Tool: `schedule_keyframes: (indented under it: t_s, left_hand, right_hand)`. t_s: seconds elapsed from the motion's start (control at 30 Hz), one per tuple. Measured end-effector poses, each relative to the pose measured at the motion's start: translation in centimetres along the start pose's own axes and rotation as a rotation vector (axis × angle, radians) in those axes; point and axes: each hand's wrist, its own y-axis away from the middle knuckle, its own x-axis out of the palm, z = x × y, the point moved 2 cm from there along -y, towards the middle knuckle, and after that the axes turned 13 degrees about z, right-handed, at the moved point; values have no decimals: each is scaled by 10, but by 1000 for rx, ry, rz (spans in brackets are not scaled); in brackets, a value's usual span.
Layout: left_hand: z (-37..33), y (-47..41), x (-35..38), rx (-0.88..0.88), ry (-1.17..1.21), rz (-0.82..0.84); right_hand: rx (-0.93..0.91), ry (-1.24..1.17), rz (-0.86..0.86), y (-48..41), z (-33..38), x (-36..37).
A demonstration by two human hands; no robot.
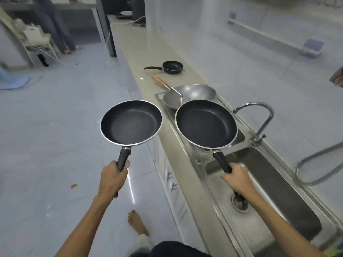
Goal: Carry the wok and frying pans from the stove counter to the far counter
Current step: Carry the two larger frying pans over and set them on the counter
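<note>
My left hand (112, 178) grips the black handle of a black non-stick frying pan (130, 122), held level over the floor left of the counter. My right hand (236, 179) grips the handle of a second, similar frying pan (206, 123), held over the sink's drainboard. Just beyond that pan two silver woks (196, 92) sit nested on the sink's far end, with a wooden-handled spatula (168, 86) lying across them. A small black frying pan (172, 67) rests farther along the beige counter (141, 52).
A steel sink basin (269, 191) lies under my right forearm, with a curved tap (259, 115) and a hose (315, 164) to its right. The counter runs away toward a dark appliance (135, 10) at its far end. Tiled floor spreads left; my bare foot (138, 223) shows below.
</note>
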Motion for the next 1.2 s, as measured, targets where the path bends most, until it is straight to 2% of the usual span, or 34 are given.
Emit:
schedule_keyframes:
  t_s: [0.23, 0.43, 0.87, 1.2]
  left_hand:
    - [20, -119, -86, -72, -34, 5]
    - [29, -215, -160, -55, -61, -34]
    - [48, -389, -241, -48, -52, -62]
    - [33, -574, -294, -94, -55, -14]
  right_hand:
    - [-16, 19, 10, -107, 126, 20]
    - [-18, 22, -38, -183, 228, 52]
    - [-46, -17, -22, -329, 355, 102]
    - [-57, 2, -17, -500, 459, 116]
